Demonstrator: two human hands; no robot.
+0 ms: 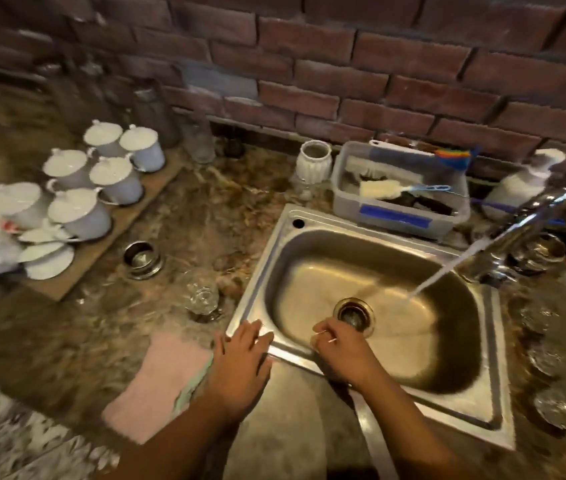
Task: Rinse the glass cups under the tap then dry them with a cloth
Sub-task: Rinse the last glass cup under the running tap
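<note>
Item, glass cups: one clear cup (202,295) stands on the counter just left of the sink (312,216), and several more glass cups (548,358) sit in a blurred row along the sink's right edge; you cannot tell from here which are wet or dried. Item, tap (530,216): running, its stream landing in the basin right of the drain (354,311), with no cup under it. Item, your right hand (338,346): over the near part of the basin, fingers pinched on something small and pale, too blurred to name. Item, your left hand (240,358): flat on the sink's near-left corner, fingers spread, gripping nothing. Item, pink cloth (157,382): on the counter just left of that hand, not taken up. Status, as a judgement: no cup in hand; rinsing and drying apparently remain.
</note>
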